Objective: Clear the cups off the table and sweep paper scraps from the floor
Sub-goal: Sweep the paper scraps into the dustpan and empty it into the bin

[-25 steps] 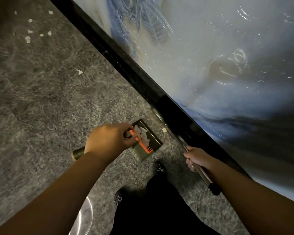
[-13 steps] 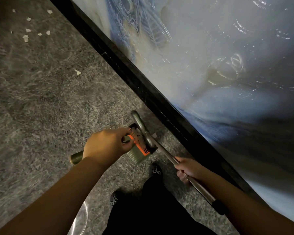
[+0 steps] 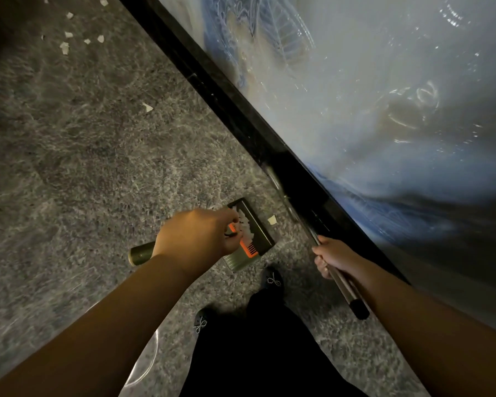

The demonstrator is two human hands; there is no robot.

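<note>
My left hand [image 3: 196, 239] grips the handle of a dark dustpan [image 3: 257, 229] with an orange comb, resting on the grey floor; white paper scraps lie inside the pan. My right hand [image 3: 334, 257] is closed on the metal broom handle [image 3: 345, 286], whose head reaches under the black table edge [image 3: 241, 110] and is hidden in shadow. One paper scrap [image 3: 272, 219] lies just right of the pan. Another scrap [image 3: 148, 107] lies farther up the floor, and several scraps [image 3: 65, 47] sit at the top left. No cups are in view.
The table top [image 3: 384, 96] with a glossy blue-white pattern fills the right side. My feet in dark shoes [image 3: 272, 280] stand just below the pan. A curved transparent object [image 3: 146, 365] shows at the bottom beside my left arm.
Half a second ago the broom head was at the pan's mouth; it has swung back right under the table edge. The dustpan stayed put, showing its scraps again.
</note>
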